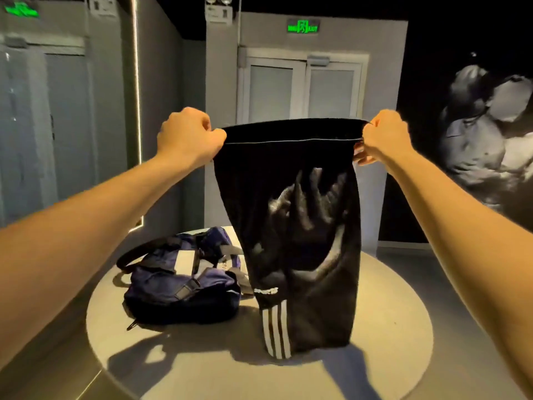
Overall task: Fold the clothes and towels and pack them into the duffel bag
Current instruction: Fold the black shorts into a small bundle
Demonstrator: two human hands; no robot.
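A pair of black shorts [294, 226] with three white stripes at the lower left hem hangs upright in front of me, its hem just above the round table [375, 327]. My left hand [189, 137] grips the left end of the waistband. At the waistband's right end, my right hand [385, 137] pinches the fabric. Both arms are stretched forward and the waistband is pulled taut between them. A dark blue duffel bag [178, 287] with black straps lies on the table, left of and behind the shorts.
The round table is lit from above and the floor around it is dark. Grey doors [300, 88] with a green exit sign stand behind the table. A large black-and-white wall picture [484, 125] fills the right side.
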